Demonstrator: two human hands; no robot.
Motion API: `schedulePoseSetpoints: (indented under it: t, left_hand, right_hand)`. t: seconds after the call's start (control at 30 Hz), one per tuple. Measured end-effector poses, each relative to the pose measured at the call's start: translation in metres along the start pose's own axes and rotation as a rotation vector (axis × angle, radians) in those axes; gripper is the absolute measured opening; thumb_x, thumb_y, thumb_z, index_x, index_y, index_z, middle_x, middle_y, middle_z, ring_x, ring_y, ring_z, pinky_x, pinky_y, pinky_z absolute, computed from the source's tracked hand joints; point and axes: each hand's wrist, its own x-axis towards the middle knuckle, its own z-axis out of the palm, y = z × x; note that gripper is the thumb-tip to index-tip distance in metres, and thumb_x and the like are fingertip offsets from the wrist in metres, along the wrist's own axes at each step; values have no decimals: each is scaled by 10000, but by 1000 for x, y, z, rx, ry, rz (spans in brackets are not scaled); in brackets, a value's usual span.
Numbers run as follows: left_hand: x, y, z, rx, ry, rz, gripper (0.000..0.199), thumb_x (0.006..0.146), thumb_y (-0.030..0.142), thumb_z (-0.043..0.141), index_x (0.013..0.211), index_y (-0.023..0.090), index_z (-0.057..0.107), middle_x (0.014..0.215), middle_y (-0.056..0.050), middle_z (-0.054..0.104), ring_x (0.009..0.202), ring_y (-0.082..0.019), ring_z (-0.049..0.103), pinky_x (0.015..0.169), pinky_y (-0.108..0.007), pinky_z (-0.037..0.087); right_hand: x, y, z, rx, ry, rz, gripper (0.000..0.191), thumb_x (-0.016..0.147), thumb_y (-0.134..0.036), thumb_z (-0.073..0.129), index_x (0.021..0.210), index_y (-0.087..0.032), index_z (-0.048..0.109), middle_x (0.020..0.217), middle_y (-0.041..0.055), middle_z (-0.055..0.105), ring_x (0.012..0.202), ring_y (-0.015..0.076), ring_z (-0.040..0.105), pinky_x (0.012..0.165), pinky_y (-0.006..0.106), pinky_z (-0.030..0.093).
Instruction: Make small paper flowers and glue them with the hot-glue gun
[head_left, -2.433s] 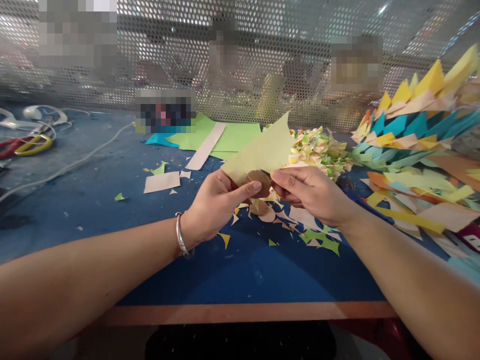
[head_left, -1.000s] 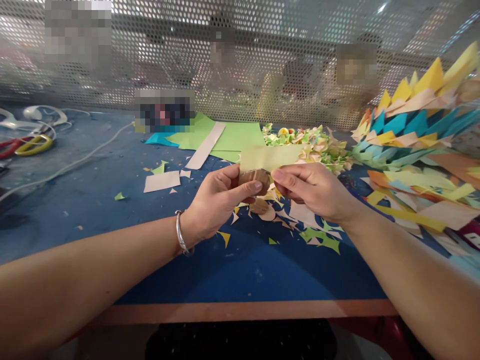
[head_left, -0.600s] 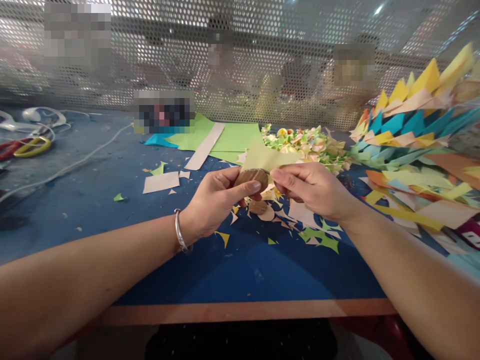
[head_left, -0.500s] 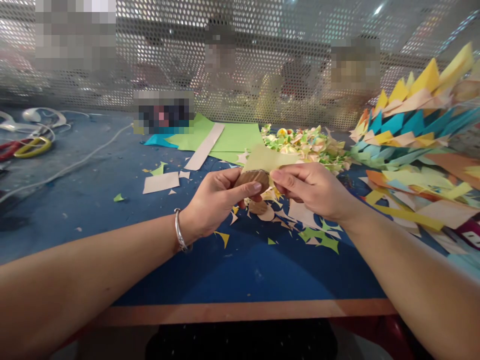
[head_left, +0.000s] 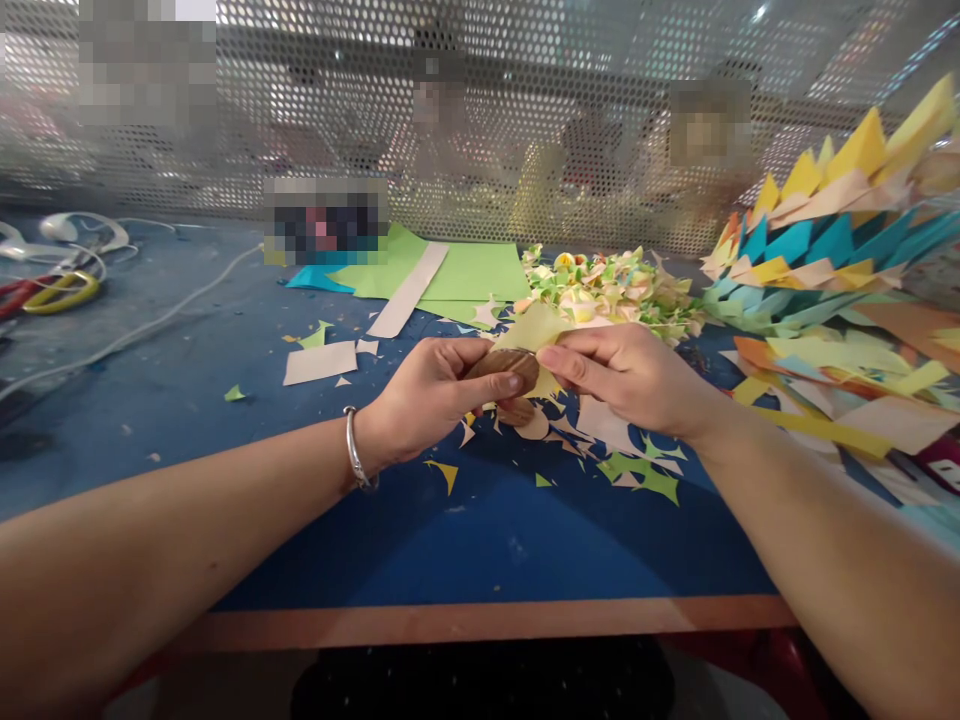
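My left hand (head_left: 435, 395) is closed around a round brown disc with a wood-like grain (head_left: 507, 366), its thumb lying across the front. A pale yellow piece of paper (head_left: 531, 326) stands up behind the disc's top edge. My right hand (head_left: 630, 375) pinches this paper at the disc's right side, thumb on the near face. Part of the paper shows below the right thumb. Just under the disc is a second brown rounded surface (head_left: 516, 410); whether it belongs to the same object I cannot tell. Cut paper scraps (head_left: 600, 425) lie beneath both hands.
Green sheets (head_left: 472, 272) with a pale strip (head_left: 411, 290) lie behind my hands, beside a heap of small paper pieces (head_left: 615, 285). Folded paper layers (head_left: 817, 240) rise at right. White headphones (head_left: 82, 232), a cable and yellow handles (head_left: 64, 293) lie left. A perforated screen (head_left: 480, 150) stands behind.
The pale yellow paper has bent and tipped lower and to the right behind the disc. Both hands keep their grip and have barely moved.
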Motion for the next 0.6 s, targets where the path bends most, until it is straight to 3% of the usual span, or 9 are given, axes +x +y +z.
schedulePoseSetpoints:
  t: [0.37,0.6]
  left_hand:
    - [5,1,-7,79,-59,-43,68,773,159,715,801,102,740,758,-41,717,641,-98,588,588,-222,456]
    - [4,4,-6,68,-104,-59,57,808,139,693,823,100,733,778,-45,738,605,-78,580,593,-202,477]
  right_hand:
    - [-1,1,0,-54,3,-21,498,937,-598,526,684,-182,630,599,-8,468,575,118,411,539,268,316]
    - [-1,-1,0,13,-40,-1,433,939,-564,541,874,-192,754,649,13,604,647,149,519,618,269,404]
